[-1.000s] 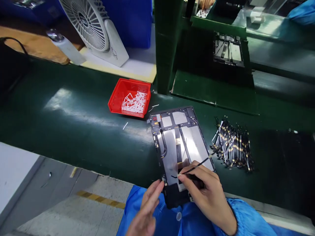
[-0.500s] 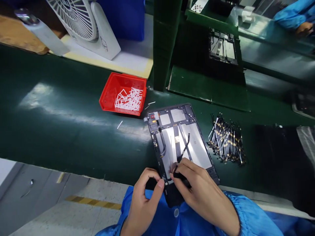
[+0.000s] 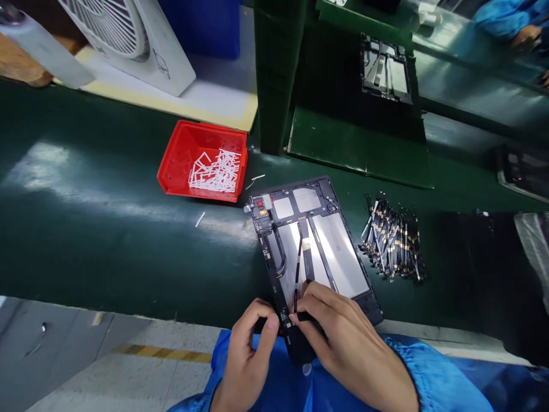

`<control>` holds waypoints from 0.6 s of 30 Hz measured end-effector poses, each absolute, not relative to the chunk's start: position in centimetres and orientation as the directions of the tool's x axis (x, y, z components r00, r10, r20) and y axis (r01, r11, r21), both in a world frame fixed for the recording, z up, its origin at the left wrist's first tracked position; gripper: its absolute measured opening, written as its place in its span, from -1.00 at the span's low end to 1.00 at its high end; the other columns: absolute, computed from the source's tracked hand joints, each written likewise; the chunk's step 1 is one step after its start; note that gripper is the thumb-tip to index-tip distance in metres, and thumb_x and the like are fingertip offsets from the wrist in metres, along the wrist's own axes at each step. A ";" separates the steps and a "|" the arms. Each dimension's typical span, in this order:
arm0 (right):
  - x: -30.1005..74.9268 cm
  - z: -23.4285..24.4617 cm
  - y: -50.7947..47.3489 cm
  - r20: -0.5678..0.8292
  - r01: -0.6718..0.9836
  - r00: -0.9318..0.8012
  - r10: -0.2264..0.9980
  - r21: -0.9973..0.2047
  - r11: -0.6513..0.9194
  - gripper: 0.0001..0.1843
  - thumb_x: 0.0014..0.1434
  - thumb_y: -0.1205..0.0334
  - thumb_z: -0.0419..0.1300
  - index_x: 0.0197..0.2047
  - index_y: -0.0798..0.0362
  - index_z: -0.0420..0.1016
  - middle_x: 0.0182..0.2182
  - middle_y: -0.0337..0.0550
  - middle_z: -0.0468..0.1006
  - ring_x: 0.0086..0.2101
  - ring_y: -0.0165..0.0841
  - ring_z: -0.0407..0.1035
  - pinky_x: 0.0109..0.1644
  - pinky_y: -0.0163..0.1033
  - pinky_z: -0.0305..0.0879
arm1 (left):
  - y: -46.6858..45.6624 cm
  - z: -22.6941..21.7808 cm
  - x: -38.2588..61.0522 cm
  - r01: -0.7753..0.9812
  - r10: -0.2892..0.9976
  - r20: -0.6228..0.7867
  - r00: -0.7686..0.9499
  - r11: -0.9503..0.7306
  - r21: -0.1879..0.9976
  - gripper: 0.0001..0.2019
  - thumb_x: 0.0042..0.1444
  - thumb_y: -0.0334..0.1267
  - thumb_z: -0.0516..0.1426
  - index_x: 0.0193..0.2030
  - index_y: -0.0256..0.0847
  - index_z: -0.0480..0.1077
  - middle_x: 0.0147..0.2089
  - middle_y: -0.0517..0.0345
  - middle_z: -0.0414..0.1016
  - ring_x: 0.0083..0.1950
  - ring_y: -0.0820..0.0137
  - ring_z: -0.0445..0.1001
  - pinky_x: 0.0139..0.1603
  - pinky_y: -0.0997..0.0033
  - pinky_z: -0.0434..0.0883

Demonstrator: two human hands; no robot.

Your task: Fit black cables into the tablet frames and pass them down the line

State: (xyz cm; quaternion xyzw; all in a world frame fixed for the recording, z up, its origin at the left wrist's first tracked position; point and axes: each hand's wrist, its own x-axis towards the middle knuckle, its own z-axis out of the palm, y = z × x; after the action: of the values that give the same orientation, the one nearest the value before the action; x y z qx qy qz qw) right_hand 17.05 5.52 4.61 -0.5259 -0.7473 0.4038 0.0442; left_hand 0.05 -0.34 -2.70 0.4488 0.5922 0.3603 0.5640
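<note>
An opened tablet [image 3: 343, 252], its silver battery plates and circuit boards bare, lies tilted at the bench's front edge. Between the thumb and fingers of my right hand [image 3: 338, 337] is a thin black flex cable [image 3: 297, 263]. Its free end points up across the left battery plate, and the pinched end is partly hidden by my fingers. My left hand [image 3: 251, 343] is curled at the tablet's lower left edge, thumb and forefinger close together on the rim. To the right of the tablet lies a pile of similar flex cables [image 3: 394, 240].
A red bin [image 3: 171, 166] of white strips [image 3: 218, 171] stands left of the tablet, with loose strips nearby. Behind are a white fan [image 3: 167, 57], a green post [image 3: 278, 74] and another opened tablet [image 3: 386, 71] on a raised stand. A co-worker's blue sleeve [image 3: 500, 17] shows far right.
The flex cable in my right hand has swung left, from slanting up-right to nearly upright over the left battery plate. My right hand has shifted slightly left and down. The camera view has shifted slightly.
</note>
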 end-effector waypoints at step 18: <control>16.4 4.9 4.2 -0.234 0.712 -0.563 0.793 -0.624 0.321 -0.83 0.34 0.35 0.01 -0.09 -0.02 0.37 -0.29 -0.22 0.50 -0.28 -0.32 0.47 -0.21 -0.24 0.39 | 1.5 -2.6 -0.6 0.243 0.970 -0.239 0.048 0.221 0.945 -0.74 0.14 -0.13 0.18 -0.50 -0.18 0.31 -0.52 0.27 0.35 -0.47 0.46 0.38 -0.42 0.55 0.37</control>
State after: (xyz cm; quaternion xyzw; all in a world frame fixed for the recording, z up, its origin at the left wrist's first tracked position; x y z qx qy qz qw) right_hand 16.44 4.23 4.95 -0.4640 -0.8107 0.3523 0.0573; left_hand -0.55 1.52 -2.57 0.5127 0.5912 0.3560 0.5108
